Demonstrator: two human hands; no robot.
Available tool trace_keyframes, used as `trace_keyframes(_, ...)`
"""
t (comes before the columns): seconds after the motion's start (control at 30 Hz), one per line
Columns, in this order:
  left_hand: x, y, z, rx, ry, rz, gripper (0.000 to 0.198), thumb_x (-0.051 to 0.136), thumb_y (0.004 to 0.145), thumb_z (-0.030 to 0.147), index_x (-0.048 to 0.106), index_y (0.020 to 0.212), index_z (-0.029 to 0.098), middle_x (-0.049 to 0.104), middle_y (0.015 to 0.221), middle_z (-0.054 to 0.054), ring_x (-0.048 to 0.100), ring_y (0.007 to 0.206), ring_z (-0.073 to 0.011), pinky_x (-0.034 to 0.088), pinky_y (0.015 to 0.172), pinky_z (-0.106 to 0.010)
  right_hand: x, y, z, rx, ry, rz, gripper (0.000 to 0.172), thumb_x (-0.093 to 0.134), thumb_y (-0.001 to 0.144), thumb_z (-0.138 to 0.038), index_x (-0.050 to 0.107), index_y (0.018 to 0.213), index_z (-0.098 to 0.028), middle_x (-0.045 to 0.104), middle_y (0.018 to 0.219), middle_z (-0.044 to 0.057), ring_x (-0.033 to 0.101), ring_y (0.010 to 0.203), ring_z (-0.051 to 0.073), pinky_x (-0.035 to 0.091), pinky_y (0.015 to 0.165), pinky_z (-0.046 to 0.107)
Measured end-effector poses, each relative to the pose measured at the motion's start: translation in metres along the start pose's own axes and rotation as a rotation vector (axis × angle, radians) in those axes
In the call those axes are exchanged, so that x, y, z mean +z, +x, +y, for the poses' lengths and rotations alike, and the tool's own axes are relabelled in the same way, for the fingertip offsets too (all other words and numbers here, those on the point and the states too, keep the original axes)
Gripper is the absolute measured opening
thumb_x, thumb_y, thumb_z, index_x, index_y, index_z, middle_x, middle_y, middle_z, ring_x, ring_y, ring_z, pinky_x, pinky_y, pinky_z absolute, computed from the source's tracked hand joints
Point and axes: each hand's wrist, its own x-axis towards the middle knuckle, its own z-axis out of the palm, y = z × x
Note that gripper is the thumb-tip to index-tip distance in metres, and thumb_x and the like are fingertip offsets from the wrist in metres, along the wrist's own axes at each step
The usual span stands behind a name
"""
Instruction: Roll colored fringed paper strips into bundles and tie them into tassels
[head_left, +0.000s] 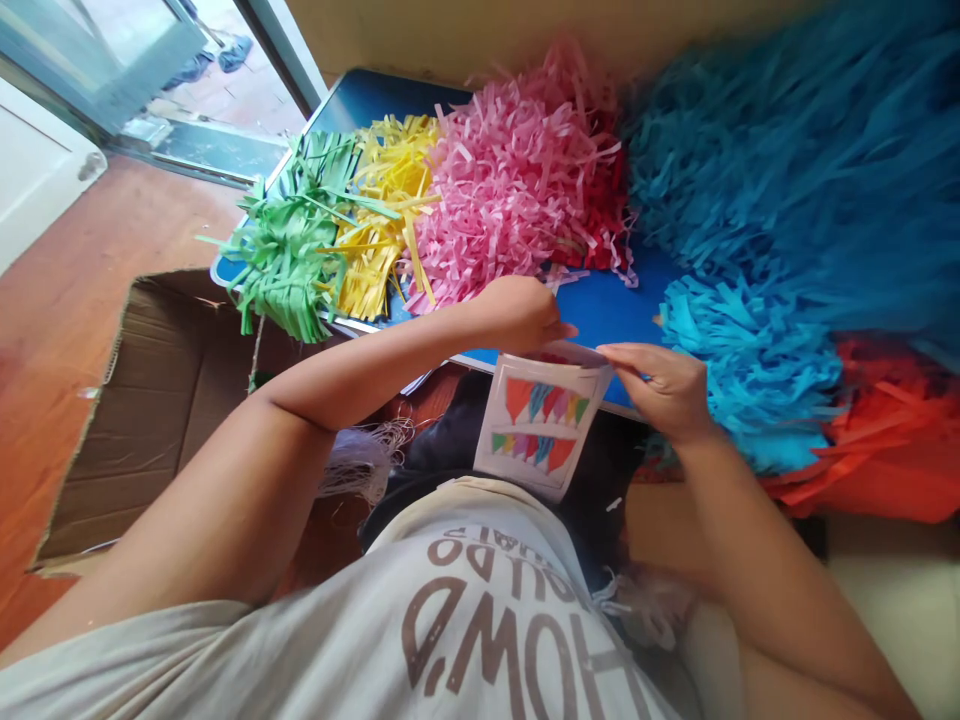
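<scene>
A printed paper packet [538, 425] showing coloured bunting hung just off the near edge of the blue tabletop [600, 310]. The right hand [656, 390] was half closed, pinching the packet's top corner; the left hand [521, 315] was curled at its top edge, grip impossible to tell. Shredded paper lay heaped on the tabletop in green [285, 250], yellow [382, 220] and pink [510, 190], with blue [750, 370] and orange [862, 440] heaps to the right, and a cardboard box [112, 440] sat on the floor at left.
</scene>
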Motion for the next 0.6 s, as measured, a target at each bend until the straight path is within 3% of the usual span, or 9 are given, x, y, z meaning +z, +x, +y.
trace_keyframes(0.1,-0.007,-0.002,0.002,0.142,-0.186,-0.144,0.053,0.041,0.096,0.049,0.077,0.075,0.015,0.067,0.061,-0.006,0.050,0.053,-0.0122,0.032,0.058,-0.027,-0.004,-0.004,-0.021,0.012,-0.023,0.062,0.018,0.059,0.090,-0.024,0.076,0.094,-0.029,0.077,0.098,0.002,0.074,0.093,0.022,0.060,0.086,0.039)
trace_keyframes(0.17,-0.011,-0.010,0.005,0.243,-0.318,-0.183,0.050,0.040,0.098,0.045,0.077,0.083,0.015,0.070,0.068,-0.005,0.050,0.054,-0.0108,0.033,0.057,-0.025,0.001,-0.013,-0.036,0.097,0.040,0.147,0.019,0.061,0.089,-0.025,0.073,0.104,-0.028,0.076,0.103,0.005,0.073,0.095,0.022,0.059,0.088,0.040)
trace_keyframes(0.3,-0.016,-0.029,0.012,0.286,-0.401,-0.112,0.036,0.046,0.096,0.035,0.077,0.096,0.017,0.076,0.083,-0.005,0.056,0.060,-0.0093,0.034,0.059,-0.021,0.033,-0.044,-0.059,0.392,0.323,0.320,0.061,0.067,0.086,-0.039,0.045,0.140,-0.023,0.065,0.128,0.014,0.071,0.098,0.022,0.060,0.080,0.036)
trace_keyframes(0.37,-0.015,-0.035,0.014,0.250,-0.403,-0.102,0.034,0.047,0.096,0.033,0.077,0.096,0.018,0.076,0.085,-0.004,0.058,0.061,-0.0092,0.035,0.059,-0.020,0.055,-0.060,-0.067,0.548,0.330,0.331,0.072,0.072,0.079,-0.048,0.043,0.139,-0.021,0.067,0.121,0.015,0.070,0.096,0.023,0.060,0.076,0.035)
trace_keyframes(0.47,-0.014,-0.041,0.016,0.197,-0.408,-0.091,0.035,0.046,0.096,0.033,0.077,0.096,0.017,0.076,0.087,-0.004,0.060,0.066,-0.0104,0.036,0.061,-0.020,0.078,-0.074,-0.076,0.705,0.281,0.357,0.077,0.079,0.067,-0.055,0.050,0.128,-0.019,0.071,0.110,0.012,0.069,0.096,0.027,0.059,0.080,0.042)
trace_keyframes(0.6,-0.012,-0.049,0.020,0.181,-0.448,-0.063,0.041,0.045,0.096,0.041,0.076,0.092,0.013,0.074,0.080,-0.005,0.060,0.065,-0.0115,0.038,0.060,-0.020,0.080,-0.076,-0.084,0.738,0.313,0.394,0.062,0.076,0.070,-0.058,0.057,0.116,-0.021,0.072,0.104,0.010,0.069,0.093,0.028,0.057,0.083,0.044)
